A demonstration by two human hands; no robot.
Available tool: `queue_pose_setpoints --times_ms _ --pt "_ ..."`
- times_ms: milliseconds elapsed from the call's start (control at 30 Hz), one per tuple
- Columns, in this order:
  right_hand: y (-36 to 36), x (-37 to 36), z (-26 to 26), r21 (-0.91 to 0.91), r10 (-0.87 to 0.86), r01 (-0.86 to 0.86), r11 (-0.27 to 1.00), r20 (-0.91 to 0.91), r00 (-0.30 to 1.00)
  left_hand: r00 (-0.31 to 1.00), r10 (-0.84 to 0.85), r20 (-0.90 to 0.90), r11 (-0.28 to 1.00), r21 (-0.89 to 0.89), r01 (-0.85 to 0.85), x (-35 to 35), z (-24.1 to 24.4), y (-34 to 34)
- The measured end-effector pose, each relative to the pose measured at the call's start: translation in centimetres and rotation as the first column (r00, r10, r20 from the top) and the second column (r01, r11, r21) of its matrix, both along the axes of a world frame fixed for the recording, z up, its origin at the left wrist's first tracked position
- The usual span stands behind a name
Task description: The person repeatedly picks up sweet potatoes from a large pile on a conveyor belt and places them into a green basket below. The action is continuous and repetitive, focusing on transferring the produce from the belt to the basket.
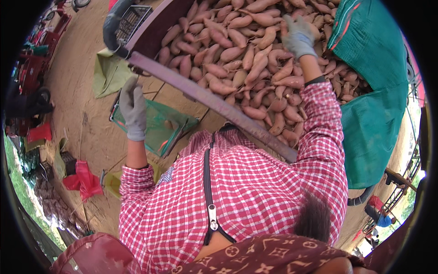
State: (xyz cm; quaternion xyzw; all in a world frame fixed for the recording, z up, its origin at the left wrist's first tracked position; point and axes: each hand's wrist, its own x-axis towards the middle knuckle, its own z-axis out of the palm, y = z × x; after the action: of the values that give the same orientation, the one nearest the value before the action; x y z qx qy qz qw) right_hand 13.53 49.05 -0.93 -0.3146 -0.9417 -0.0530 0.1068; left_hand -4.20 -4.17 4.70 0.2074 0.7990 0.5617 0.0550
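Observation:
A heap of pinkish sweet potatoes (pixel 253 65) fills a metal cart bed with a worn purple rim (pixel 205 99). My right hand (pixel 298 36), in a grey work glove, lies on the heap near its top right with the fingers spread over sweet potatoes; whether it grips one I cannot tell. My left hand (pixel 132 109), gloved the same way, hangs outside the rim above a green mesh bag (pixel 174 118) held in a frame. Nothing shows in that hand, and a gap parts its thumb and fingers.
Green woven sheeting (pixel 373 137) covers the cart's right side. A black crate (pixel 133 20) and an olive sack (pixel 111 73) lie beyond the rim's left end. Red bags (pixel 84 179) are on the ground at left. A person in blue (pixel 384 220) is far off at lower right.

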Motion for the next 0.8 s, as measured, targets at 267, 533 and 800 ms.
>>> queue_pose_setpoints --times_ms 267,533,800 --pt "6.2 -0.5 4.4 -0.225 -0.205 0.272 0.936 0.281 0.938 0.606 -0.789 0.104 0.496 -0.475 0.727 1.1 8.1 23.6" --pt "-0.1 15.4 4.9 -0.849 -0.615 -0.524 -0.062 -0.381 0.69 0.543 -0.827 0.15 0.42 -0.477 0.772 6.5 -6.7 40.4" --pt "-11.4 19.4 2.9 -0.945 -0.576 -0.318 -0.071 -0.222 0.787 0.682 -0.708 0.184 0.53 -0.499 0.686 9.3 -8.2 44.5"
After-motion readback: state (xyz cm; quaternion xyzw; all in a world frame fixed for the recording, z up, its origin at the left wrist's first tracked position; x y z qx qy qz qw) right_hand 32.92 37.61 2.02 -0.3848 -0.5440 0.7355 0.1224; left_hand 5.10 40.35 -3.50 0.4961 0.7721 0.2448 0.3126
